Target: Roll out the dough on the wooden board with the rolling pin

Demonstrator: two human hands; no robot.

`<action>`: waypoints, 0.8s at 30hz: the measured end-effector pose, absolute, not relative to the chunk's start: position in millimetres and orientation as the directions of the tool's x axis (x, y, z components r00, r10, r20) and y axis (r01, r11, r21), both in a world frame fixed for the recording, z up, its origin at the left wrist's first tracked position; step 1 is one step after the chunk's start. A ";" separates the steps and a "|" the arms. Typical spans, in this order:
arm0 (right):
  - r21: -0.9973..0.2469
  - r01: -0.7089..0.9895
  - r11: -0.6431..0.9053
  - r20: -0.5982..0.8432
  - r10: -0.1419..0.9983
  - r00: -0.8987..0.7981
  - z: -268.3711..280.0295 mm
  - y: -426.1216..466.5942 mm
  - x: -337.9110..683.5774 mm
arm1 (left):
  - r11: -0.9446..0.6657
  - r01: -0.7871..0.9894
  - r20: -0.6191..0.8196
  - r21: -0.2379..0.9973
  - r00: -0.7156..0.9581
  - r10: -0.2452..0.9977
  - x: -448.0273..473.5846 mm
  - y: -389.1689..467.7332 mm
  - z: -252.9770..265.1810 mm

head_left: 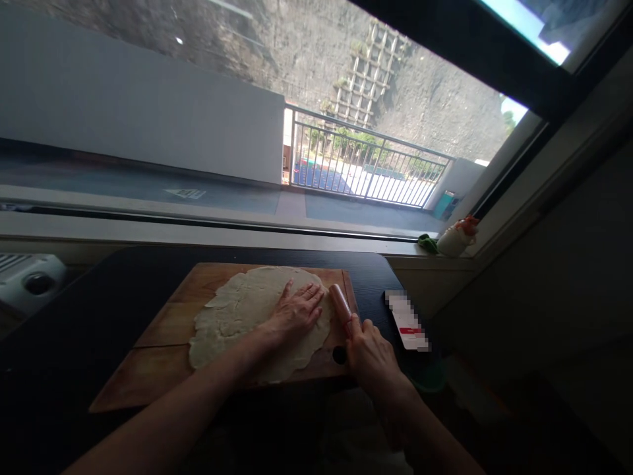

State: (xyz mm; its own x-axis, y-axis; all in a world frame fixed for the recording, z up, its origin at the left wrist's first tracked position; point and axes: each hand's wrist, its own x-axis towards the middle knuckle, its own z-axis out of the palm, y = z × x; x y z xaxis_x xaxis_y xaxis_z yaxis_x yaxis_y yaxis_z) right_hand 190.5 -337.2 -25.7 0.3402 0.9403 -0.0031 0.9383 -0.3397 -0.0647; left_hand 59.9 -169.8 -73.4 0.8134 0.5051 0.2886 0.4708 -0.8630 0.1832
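Observation:
A wide, thin sheet of pale dough point(237, 316) lies spread over a wooden cutting board point(158, 343) on a black table point(74, 316). My left hand point(295, 310) rests flat on the right part of the dough, fingers apart and pointing away from me. My right hand point(368, 353) grips the near end of a wooden rolling pin point(340, 302), which lies along the board's right edge just beside the dough.
A white card or packet with a red stripe point(408, 320) lies on the table right of the board. A small figurine point(457, 237) and something green sit on the windowsill. A white appliance point(30, 280) stands at far left. A large window faces me.

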 end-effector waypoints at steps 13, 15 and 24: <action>-0.116 0.941 -0.319 0.039 0.945 0.325 -22.2 -334.9 174.9 | -0.860 0.470 0.314 0.199 0.801 0.510 60.4 -176.2 -69.0; -0.140 0.952 -0.272 0.021 0.960 0.278 -21.3 -332.8 177.3 | -0.858 0.473 0.312 0.203 0.799 0.514 61.0 -175.5 -70.4; -0.158 0.956 -0.248 0.024 0.967 0.254 -18.9 -326.2 188.9 | -0.858 0.478 0.299 0.186 0.804 0.513 61.4 -174.4 -71.3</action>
